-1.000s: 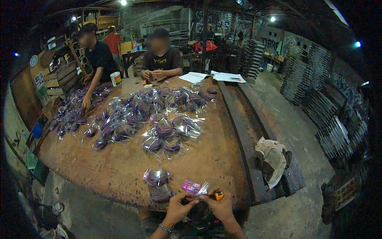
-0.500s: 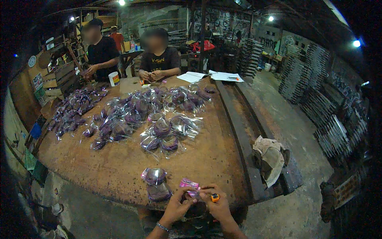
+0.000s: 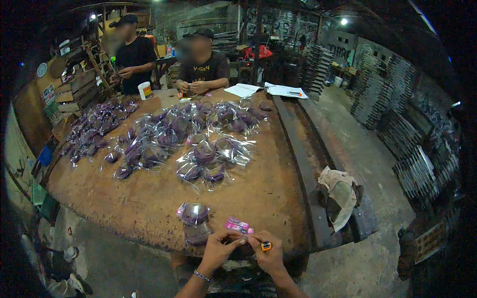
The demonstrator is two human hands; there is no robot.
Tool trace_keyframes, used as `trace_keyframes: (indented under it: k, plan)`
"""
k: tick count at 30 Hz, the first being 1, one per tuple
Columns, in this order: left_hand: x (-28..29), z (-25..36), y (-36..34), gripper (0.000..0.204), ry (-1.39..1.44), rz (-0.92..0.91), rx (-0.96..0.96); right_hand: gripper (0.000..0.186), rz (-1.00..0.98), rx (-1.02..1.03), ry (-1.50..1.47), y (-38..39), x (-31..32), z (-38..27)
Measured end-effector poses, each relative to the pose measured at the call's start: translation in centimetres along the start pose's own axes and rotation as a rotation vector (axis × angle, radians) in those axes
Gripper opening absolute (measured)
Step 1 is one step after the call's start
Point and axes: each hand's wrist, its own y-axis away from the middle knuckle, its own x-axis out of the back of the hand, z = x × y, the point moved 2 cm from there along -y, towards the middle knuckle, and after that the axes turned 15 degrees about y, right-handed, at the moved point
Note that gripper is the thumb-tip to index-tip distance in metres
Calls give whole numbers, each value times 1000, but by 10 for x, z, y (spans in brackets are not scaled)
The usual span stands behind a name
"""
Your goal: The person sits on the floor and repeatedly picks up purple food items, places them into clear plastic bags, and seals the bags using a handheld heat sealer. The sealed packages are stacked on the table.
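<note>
Two hands of mine meet at the bottom centre of the frame, just over the near edge of the rusty round table [image 3: 149, 198]. My left hand [image 3: 217, 251] has its fingertips pinched together on something small I cannot make out, and my right hand [image 3: 268, 256] is closed around a small orange-and-black object [image 3: 266, 246] that shows only partly between the fingers. Just above my fingertips lies a pink packet [image 3: 239, 225], flat on the table and touching or nearly touching my left fingers; I cannot tell which. To its left sit two clear bags with purple contents [image 3: 195, 221], one behind the other at the table edge.

Toward the middle of the frame a cluster of similar clear bags [image 3: 211, 161] holds purple pieces, and a wider spread of purple bags [image 3: 149, 134] runs to the upper left. A crumpled pale cloth [image 3: 340, 191] lies on a dark bench at centre right.

At the far rim, upper centre, white papers [image 3: 266, 89] lie flat, and a white cup with an orange band [image 3: 145, 90] stands at upper left. Two other people are beyond it, each with hands held together on things too small to tell. Round and square signs on the wall at far left are blurred.
</note>
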Motion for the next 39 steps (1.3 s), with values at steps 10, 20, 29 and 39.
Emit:
trace_keyframes:
  k: [10, 20, 29, 39]
  plan:
    - [3, 2, -10, 17, -14, 110, 21, 13, 115, 214, 188, -7, -16, 4]
    - [24, -25, -13, 18, 59, 105, 144, 19, -60, -589, -446, -27, -17, 35]
    - [39, -22, -20, 14, 307, 307, 216, 19, -43, -736, -605, -41, -16, 60]
    - [42, -13, -2, 18, 184, 262, 181, 27, -261, -198, 713, -53, -39, 42]
